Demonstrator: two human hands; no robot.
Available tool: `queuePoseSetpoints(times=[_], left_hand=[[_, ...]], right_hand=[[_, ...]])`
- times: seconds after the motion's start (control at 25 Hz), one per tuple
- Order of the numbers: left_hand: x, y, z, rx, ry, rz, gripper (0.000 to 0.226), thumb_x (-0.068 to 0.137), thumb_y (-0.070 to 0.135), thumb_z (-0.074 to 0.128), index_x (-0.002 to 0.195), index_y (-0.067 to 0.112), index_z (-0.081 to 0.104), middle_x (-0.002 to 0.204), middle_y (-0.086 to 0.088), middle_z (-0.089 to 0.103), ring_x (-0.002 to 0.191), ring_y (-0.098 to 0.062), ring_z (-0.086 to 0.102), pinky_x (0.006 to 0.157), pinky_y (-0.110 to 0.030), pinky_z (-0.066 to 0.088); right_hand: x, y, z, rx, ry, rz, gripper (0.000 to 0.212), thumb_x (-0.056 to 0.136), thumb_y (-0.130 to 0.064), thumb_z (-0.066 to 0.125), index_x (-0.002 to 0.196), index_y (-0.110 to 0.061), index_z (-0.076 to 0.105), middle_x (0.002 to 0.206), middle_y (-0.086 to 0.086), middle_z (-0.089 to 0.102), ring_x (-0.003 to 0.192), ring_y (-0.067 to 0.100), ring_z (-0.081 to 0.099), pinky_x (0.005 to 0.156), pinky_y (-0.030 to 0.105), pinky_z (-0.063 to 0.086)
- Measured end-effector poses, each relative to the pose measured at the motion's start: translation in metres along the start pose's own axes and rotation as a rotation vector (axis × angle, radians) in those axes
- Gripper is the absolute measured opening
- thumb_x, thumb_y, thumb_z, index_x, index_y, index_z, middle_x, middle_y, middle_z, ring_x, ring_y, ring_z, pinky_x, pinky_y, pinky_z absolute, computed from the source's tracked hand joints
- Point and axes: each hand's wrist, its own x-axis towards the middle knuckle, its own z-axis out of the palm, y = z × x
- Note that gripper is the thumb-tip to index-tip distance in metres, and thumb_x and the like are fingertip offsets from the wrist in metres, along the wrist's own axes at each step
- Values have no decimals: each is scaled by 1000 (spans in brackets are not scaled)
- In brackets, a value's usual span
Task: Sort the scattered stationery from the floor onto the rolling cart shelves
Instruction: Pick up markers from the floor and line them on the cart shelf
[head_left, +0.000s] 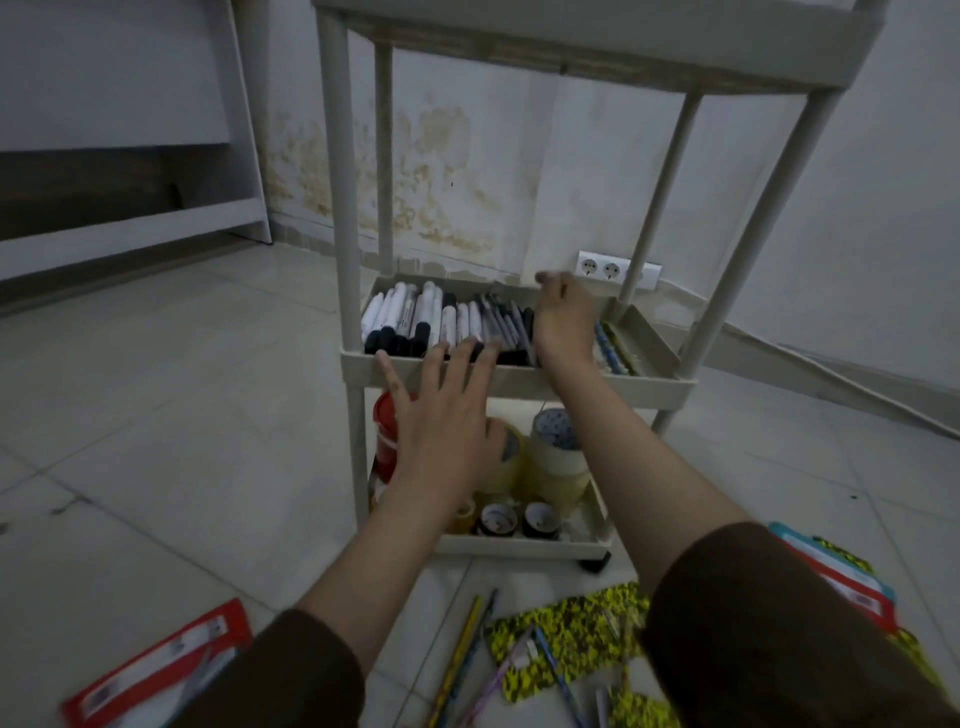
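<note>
Both forearms reach forward toward twelve o'clock, bare below dark brown sleeves pushed up near the elbows. The left hand (441, 415) is flat, palm down, fingers straight and spread. The right hand (563, 312), farther out, bends at the wrist with fingers loosely curled.

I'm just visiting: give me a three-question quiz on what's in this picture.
1. True or false: the beige plastic rolling cart holds black-and-white markers on its middle shelf.
2. Which shelf holds the rolls of tape? A top, B middle, C bottom.
3. Fill in: striped pencils lie on the ____.

Key
1. True; the open left hand reaches toward them, the right hand is over that shelf.
2. C.
3. Floor.
</note>
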Motion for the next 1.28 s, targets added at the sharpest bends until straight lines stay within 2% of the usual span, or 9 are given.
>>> queuePoseSetpoints(times=[0.16,0.32,0.44,0.56,0.68,0.84,0.92,1.04,1.28], left_hand=[[-21,-22,-10,-198,14,120,76,89,26,46,150,20,0,158,6,-4,143,-12,-14,106,-42,-26],[-104,-55,-3,-361,-52,119,56,87,11,49,141,15,34,154,1,23,142,-10,0,114,-37,-10],[-168,-78,7,-409,-247,-11,38,87,4,51,124,12,54,141,-2,45,141,-16,22,114,-33,8],[-216,-97,11,-401,-387,-133,25,89,7,50,109,16,63,117,-3,63,112,-19,53,92,-23,35],[-249,-109,4,-351,-514,-213,16,92,19,50,100,27,62,104,4,68,98,-12,61,95,-36,43],[-278,-112,-6,-262,-561,-170,19,93,24,52,108,21,62,112,-1,66,99,-15,64,70,-16,45],[-287,-110,-10,-245,-609,-136,19,93,25,52,109,20,61,105,-1,67,91,-12,64,63,-17,47],[-295,-103,-12,-222,-719,-97,17,93,26,50,106,20,59,101,1,65,88,-12,61,70,-28,53],[-313,-84,1,-298,-779,-53,19,94,24,48,109,25,58,101,4,62,88,-10,58,70,-25,49]], right_hand=[[-58,12,-25,-172,-144,-639,25,92,0,37,101,2,61,104,17,60,100,24,52,84,25,36],[-144,69,-74,-360,-472,-859,25,91,-5,38,98,0,61,109,15,59,105,24,49,89,31,35],[-197,116,-102,-461,-719,-746,22,90,-5,41,95,-5,62,101,11,62,97,21,51,83,27,36],[-237,149,-109,-432,-920,-468,22,87,4,45,95,-4,64,95,8,64,90,22,57,79,29,41],[-257,168,-104,-421,-1022,-270,20,88,4,47,95,-5,64,96,6,65,90,23,61,77,31,44],[-273,182,-95,-435,-1009,-168,17,91,0,47,94,-5,63,99,8,63,82,17,54,73,27,41],[-281,187,-97,-422,-1000,-163,16,91,0,48,95,-4,63,99,10,59,80,15,51,74,30,42],[-289,192,-104,-392,-974,-158,14,91,0,50,97,-4,62,97,6,52,78,18,51,74,34,45],[-302,196,-111,-399,-911,-75,19,91,-6,55,108,-5,61,105,6,46,81,17,53,77,27,47]])
